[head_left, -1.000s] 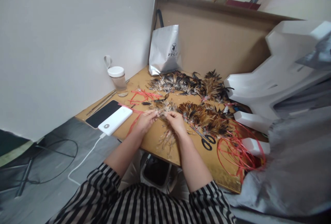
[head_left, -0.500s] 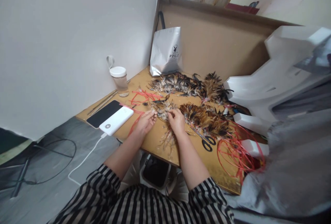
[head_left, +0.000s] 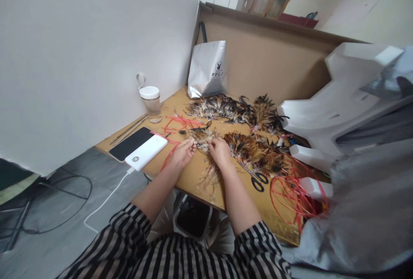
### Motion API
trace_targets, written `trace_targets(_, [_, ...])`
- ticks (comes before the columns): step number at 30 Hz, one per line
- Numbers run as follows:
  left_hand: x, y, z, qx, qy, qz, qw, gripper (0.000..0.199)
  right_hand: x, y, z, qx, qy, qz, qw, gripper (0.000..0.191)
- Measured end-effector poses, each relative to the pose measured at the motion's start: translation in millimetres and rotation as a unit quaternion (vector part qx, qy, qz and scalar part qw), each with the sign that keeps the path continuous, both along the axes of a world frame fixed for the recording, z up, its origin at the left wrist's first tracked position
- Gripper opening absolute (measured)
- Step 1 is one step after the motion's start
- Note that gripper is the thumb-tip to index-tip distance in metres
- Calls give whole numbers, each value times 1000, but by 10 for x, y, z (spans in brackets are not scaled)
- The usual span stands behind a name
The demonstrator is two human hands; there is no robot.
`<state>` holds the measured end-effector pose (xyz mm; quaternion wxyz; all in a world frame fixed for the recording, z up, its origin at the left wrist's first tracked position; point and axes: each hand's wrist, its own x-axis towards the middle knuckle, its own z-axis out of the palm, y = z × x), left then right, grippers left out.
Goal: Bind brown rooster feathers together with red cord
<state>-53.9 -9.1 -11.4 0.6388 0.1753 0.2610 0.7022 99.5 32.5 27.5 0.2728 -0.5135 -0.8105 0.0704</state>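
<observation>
My left hand is closed in a pinch above the table's front part, with the pale tip of a feather at its fingertips. Just right of it, my right hand is bent with thumb and fingers together on a feather, mostly hidden by the hand. Loose pale feathers lie behind and between both hands, and stray ones are scattered in front. Bundled brown feathers stretch to the right of my right hand. Scissors with black handles rest beside my right forearm.
A darker feather row lies farther back, before a silver bag. Red plastic strips tangle at right; more lie at left. A lidded cup, phone and cabled power bank stand left. White foam borders the right.
The camera view has tilted slightly, so the background sits a little lower. Both hands stay in nearly the same place, still pinched, with the right fingers slightly shifted.
</observation>
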Motion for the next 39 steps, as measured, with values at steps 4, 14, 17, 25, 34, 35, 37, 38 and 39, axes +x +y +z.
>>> trace_targets(4, [4, -1, -2, 2, -2, -2, 1000, 11, 134, 66, -56, -78, 141, 29, 986, 19])
trace_targets(14, [17, 9, 18, -5, 6, 2, 1000, 12, 66, 121, -2, -42, 33, 5, 999, 21])
trace_targets(17, [17, 10, 20, -4, 10, -1, 1000, 13, 29, 104, 29, -38, -4, -7, 999, 15])
trace_targets(25, [24, 5, 16, 2, 7, -4, 1000, 13, 468, -19, 147, -175, 119, 162, 964, 18])
trace_targets(34, [25, -4, 37, -2, 7, -8, 1000, 13, 612, 0, -18, -164, 29, 44, 985, 15])
trace_targets(35, [24, -5, 36, -2, 6, -10, 1000, 13, 596, 9, -43, -169, 24, 40, 985, 16])
trace_targets(37, [22, -4, 30, 0, 8, -13, 1000, 13, 563, 18, -88, -172, 23, 29, 984, 19])
trace_targets(38, [21, -1, 25, 1, 10, -15, 1000, 13, 546, 19, -110, -169, 27, 21, 985, 20])
trace_targets(39, [20, 3, 20, 2, 11, -16, 1000, 13, 529, 17, -131, -165, 33, 10, 986, 20])
